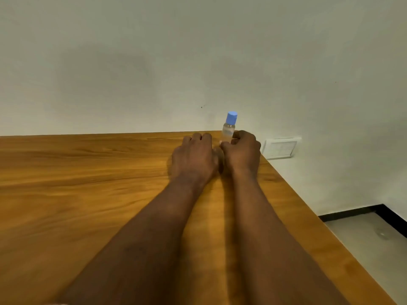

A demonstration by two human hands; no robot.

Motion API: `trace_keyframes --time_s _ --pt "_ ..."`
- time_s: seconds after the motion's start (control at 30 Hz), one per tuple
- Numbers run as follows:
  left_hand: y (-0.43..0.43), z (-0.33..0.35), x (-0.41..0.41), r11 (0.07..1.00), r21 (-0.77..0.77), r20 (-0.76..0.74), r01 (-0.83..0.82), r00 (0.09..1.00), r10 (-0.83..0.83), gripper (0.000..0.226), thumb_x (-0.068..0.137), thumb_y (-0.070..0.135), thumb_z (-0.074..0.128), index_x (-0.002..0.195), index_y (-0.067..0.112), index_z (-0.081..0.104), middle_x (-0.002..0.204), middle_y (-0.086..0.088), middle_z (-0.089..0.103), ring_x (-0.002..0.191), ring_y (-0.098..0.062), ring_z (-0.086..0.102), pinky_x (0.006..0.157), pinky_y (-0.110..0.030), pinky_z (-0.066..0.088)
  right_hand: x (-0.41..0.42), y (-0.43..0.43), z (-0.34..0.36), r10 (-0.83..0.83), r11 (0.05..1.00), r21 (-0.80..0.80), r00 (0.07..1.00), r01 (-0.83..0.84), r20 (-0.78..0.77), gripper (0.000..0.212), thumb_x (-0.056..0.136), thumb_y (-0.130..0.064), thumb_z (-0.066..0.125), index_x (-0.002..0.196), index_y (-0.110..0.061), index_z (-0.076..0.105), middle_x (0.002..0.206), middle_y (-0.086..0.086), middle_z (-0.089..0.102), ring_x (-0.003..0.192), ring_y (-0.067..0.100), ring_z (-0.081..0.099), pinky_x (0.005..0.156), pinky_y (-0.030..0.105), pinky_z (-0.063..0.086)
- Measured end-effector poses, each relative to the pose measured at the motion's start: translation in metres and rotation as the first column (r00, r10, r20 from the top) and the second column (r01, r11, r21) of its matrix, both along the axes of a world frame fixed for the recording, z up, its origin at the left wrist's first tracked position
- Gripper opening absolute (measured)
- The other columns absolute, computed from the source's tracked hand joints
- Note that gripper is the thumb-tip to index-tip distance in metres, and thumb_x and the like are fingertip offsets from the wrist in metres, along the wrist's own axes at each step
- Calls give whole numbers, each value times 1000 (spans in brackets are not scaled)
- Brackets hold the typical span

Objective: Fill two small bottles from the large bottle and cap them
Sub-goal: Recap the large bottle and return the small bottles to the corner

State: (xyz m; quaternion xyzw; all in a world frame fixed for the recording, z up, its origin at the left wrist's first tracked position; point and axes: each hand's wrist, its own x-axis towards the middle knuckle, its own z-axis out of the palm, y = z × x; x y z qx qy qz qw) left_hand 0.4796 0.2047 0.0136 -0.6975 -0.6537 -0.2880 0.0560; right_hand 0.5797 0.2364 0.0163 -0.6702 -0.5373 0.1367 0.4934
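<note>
Wood-grain surface (88,172) bore a blue-capped small bottle (229,128), right grip (242,148) clamped round its base, left grip (193,153) curled at nine o'clock, on what I could not tell; holding low seemed wisest for tightening.

One view for me, head-worn, wide-angle. It looks forward and down along both forearms (154,227), from behind the fingers (201,137). Bench (88,183) fills the lower half, close in. Wall (154,62) beyond the fingers fills the top. Floor (363,238) shows right of the fingers, past the bench edge.
</note>
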Motion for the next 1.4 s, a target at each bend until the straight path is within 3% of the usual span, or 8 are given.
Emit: trace_keyframes --time_s 0.27,0.47,0.8,0.87,1.0,1.17,1.4 --pt "50 2 1 999 32 -19 -26 999 27 35 94 32 48 124 15 50 121 -6 56 112 -26 51 71 -33 35 6 56 0 -10 999 -44 998 13 68 32 79 -26 73 108 -14 68 108 8 70 97 28 66 78 33 50" --pt "52 2 1 999 33 -26 -24 999 25 35 93 32 50 124 15 51 120 -6 56 111 -26 51 71 -34 36 6 59 0 -12 998 -67 994 20 113 31 78 -25 75 106 -14 67 104 7 69 93 27 65 71 29 42" --pt "39 3 2 1000 21 -35 -15 999 16 34 93 31 48 122 13 52 118 -8 57 110 -27 52 73 -35 38 8 50 -2 -38 998 -49 992 45 123 38 79 -24 77 110 -5 66 113 13 68 99 30 64 74 28 40" --pt "31 4 2 1000 8 -26 -5 1000 6 34 93 29 48 124 13 51 120 -8 56 110 -27 51 75 -35 41 7 41 -1 -64 997 -31 993 67 100 39 82 -24 76 113 -3 66 114 14 68 99 29 65 75 27 41" --pt "6 8 2 999 -20 -5 26 1000 -26 36 95 30 47 127 15 50 124 -7 55 112 -24 51 80 -34 44 3 11 1 -52 999 -13 997 53 50 28 86 -17 71 110 -4 68 107 13 71 79 16 57 71 23 41" --pt "-53 11 2 995 -66 50 74 996 -71 29 98 29 40 122 16 52 122 -5 56 111 -23 49 82 -34 42 -7 -49 1 12 999 -51 998 -9 58 36 88 -15 66 123 -8 64 118 10 69 105 23 65 84 26 46" --pt "-164 9 -11 990 -69 124 125 986 -116 26 99 24 38 119 17 53 117 -3 58 106 -24 50 86 -37 43 -24 -160 7 64 995 -83 997 -60 42 30 87 -14 63 116 -7 69 114 9 72 103 20 66 82 19 42"
